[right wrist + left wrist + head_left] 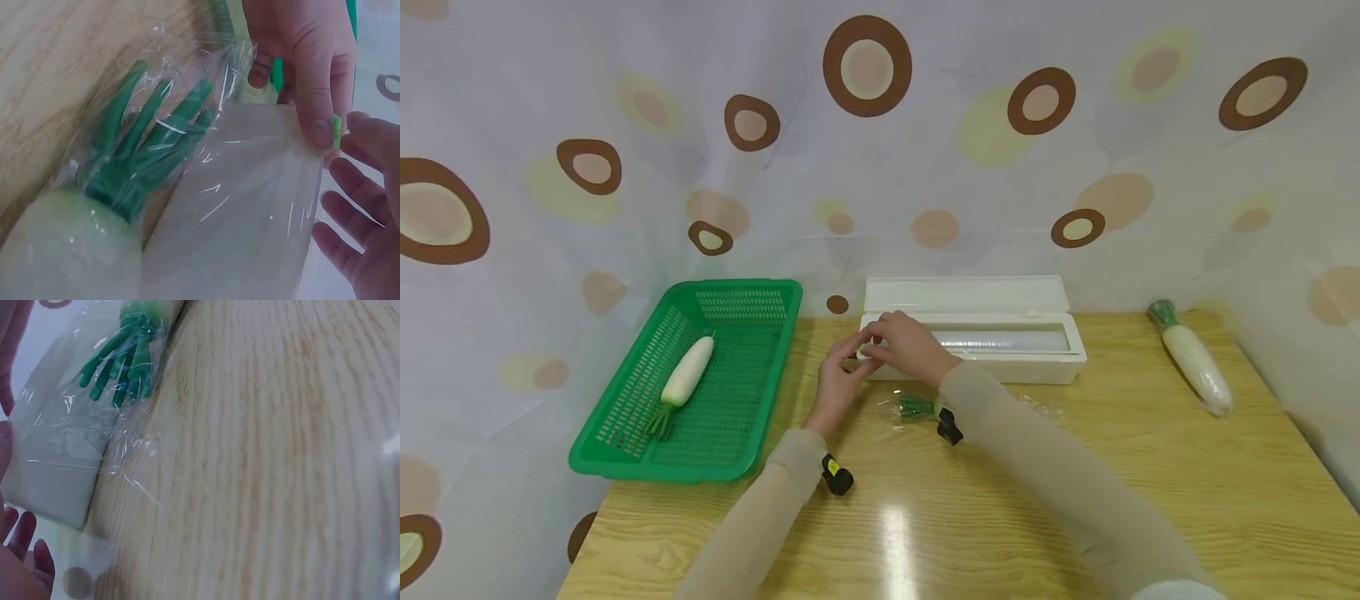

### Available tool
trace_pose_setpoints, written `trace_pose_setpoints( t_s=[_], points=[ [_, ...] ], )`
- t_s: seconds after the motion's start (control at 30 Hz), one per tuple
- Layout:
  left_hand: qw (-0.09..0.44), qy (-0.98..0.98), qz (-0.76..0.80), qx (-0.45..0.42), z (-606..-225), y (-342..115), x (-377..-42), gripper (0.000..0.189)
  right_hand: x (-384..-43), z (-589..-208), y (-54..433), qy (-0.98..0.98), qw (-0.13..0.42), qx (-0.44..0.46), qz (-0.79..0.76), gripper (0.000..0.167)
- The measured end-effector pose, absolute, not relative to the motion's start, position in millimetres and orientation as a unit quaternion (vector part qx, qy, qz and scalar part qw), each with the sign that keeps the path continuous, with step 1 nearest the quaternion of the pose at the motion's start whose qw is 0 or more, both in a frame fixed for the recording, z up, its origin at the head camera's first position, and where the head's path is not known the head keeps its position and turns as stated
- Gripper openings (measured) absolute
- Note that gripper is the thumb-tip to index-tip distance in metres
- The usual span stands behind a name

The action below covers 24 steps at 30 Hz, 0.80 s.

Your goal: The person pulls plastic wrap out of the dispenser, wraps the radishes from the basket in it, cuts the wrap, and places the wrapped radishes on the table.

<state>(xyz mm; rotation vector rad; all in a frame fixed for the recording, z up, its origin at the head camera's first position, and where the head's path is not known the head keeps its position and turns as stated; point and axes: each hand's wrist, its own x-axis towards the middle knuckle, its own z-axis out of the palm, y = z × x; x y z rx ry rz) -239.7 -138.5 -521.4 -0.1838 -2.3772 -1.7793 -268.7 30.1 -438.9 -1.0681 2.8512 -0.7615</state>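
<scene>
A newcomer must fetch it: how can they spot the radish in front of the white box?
On the table, find the long white box with its lid raised. Just in front, partly under the right sleeve, lies the radish in clear film. Its leaves point left; those of the far-right radish point toward the backdrop.

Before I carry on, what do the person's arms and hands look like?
The left hand and right hand are bare. The left sleeve and right sleeve are long and beige. The left wrist camera is black with a yellow mark; the right wrist camera looks black.
</scene>
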Motion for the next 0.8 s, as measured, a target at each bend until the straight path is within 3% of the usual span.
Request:
trace_pose_setpoints(
  t_s=[0.27, 0.57, 0.8],
  points=[
    [0.073, -0.798, -0.596, -0.049, -523.4, -141.5, -235.9, 0.063, -270.9, -441.0, 25.8, 0.911, 0.008, -0.331, -0.245, 0.013],
    [0.093, -0.825, -0.552, -0.072, -527.0, -144.8, -234.5, 0.06, -271.6, -446.3, 22.5, 0.914, 0.009, -0.324, -0.243, 0.012],
    [0.059, -0.816, -0.573, -0.043, -520.1, -148.0, -236.8, 0.057, -272.1, -446.3, 22.3, 0.918, -0.011, -0.326, -0.224, 0.012]
  ],
)
